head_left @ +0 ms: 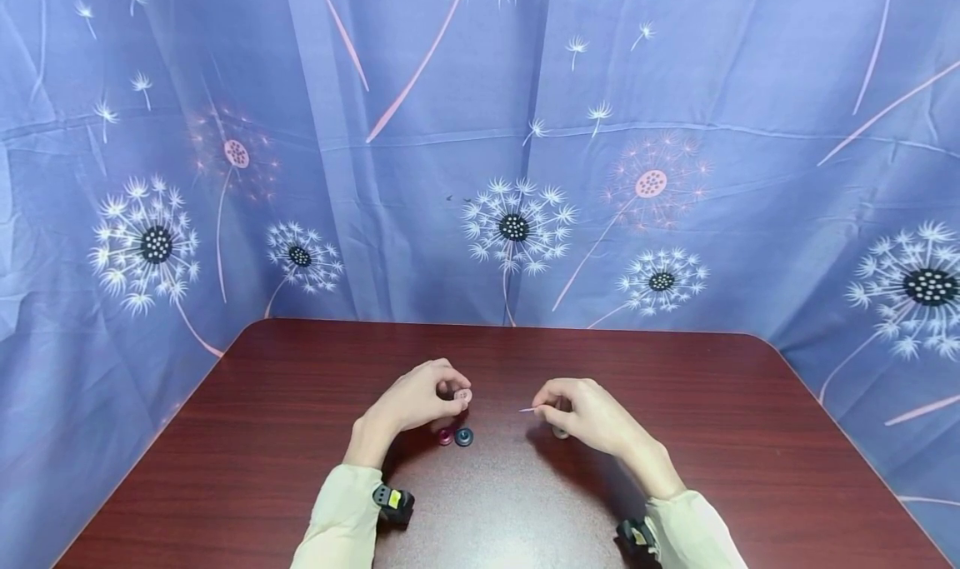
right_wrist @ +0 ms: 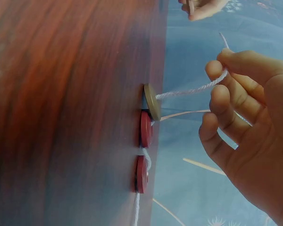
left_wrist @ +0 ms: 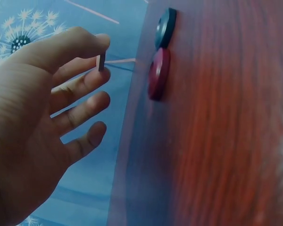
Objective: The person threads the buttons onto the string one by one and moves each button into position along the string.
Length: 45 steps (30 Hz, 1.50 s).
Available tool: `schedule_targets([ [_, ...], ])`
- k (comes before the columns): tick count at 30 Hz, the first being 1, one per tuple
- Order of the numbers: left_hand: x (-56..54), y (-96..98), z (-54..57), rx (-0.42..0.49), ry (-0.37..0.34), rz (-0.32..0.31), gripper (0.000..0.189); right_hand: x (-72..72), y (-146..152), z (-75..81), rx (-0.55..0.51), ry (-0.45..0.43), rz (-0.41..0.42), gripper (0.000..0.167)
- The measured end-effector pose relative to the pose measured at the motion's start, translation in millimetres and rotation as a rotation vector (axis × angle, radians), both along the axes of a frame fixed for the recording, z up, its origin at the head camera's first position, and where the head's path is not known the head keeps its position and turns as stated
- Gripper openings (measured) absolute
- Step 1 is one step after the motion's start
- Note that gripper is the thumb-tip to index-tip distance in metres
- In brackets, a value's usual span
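In the head view my left hand [head_left: 416, 400] pinches a pale pink button [head_left: 463, 395] between thumb and fingertips, raised over the table. The left wrist view shows this button [left_wrist: 102, 61] edge-on. Below it lie a dark red button [head_left: 445, 436] and a dark teal button [head_left: 464, 436], side by side. My right hand [head_left: 588, 411] pinches a pale twisted cord [right_wrist: 193, 90], whose short free end [head_left: 527, 410] points toward the left hand. The cord runs through an olive-gold button [right_wrist: 152, 102] and on to two red buttons [right_wrist: 145, 129] standing near it on the table.
Both hands work above a dark reddish-brown wooden table [head_left: 300, 486]. A blue curtain [head_left: 420, 244] with dandelion prints hangs behind it and along both sides. A black wrist device [head_left: 393, 502] sits at the left cuff, another [head_left: 637, 540] at the right.
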<state>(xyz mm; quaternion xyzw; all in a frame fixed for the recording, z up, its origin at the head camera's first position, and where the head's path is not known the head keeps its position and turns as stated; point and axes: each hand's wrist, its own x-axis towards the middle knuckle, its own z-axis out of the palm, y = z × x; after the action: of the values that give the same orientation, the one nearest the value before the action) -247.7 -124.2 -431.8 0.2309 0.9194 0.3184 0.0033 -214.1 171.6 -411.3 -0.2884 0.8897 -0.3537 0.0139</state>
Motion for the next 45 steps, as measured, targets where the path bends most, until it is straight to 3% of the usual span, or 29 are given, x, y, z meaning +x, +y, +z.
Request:
schedule_targets([
  [13, 1.5, 12.3, 5.6, 0.021, 0.051, -0.053, 0.012, -1.1, 0.0, 0.2, -0.048, -0.019, -0.001, 0.007],
  [21, 3.6, 20.9, 6.3, 0.085, 0.064, -0.131, 0.018, -0.4, 0.1, 1.1, -0.055, 0.000, -0.001, 0.009],
  [29, 5.2, 33.4, 1.4, 0.249, 0.000, -0.204, 0.029, 0.5, -0.9, 1.3, -0.071, 0.007, -0.014, 0.005],
  [45, 10.5, 49.3, 1.1, 0.335, -0.056, -0.229, 0.030, 0.5, -0.2, 1.8, -0.070, 0.059, -0.025, 0.008],
])
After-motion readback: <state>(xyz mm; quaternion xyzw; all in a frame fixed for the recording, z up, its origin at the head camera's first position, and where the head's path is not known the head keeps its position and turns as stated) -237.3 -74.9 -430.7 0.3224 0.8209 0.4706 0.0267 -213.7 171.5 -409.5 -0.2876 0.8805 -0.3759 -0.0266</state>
